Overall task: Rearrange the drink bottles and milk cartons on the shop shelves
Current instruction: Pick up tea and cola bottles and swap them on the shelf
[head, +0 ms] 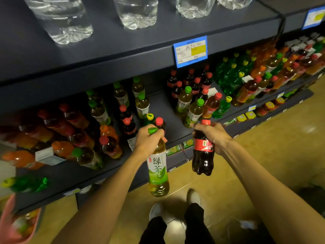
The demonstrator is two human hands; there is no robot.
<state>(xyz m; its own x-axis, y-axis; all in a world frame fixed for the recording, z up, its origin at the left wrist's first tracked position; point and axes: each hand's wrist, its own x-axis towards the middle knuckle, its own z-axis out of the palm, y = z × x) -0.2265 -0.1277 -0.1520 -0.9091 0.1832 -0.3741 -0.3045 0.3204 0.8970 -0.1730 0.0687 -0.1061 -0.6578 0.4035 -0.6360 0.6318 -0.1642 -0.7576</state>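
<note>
My left hand [149,141] grips the neck of a green tea bottle [158,170] with a green cap; the bottle hangs upright in front of the shelf edge. A red-capped dark bottle [159,122] rises just behind those fingers, and whether they also hold it is unclear. My right hand [213,136] grips a dark cola bottle [202,156] with a red cap and red label, held upright off the shelf. Both bottles hang in front of the middle shelf [174,132], which is crowded with mixed tea, cola, orange and green soda bottles.
The upper shelf [123,55] carries large clear water bottles [61,20] and a blue price tag [190,51]. A green bottle [26,184] lies on its side at the shelf's left end. A pink basket [15,224] sits at the lower left. My shoes [174,206] stand on the tan floor.
</note>
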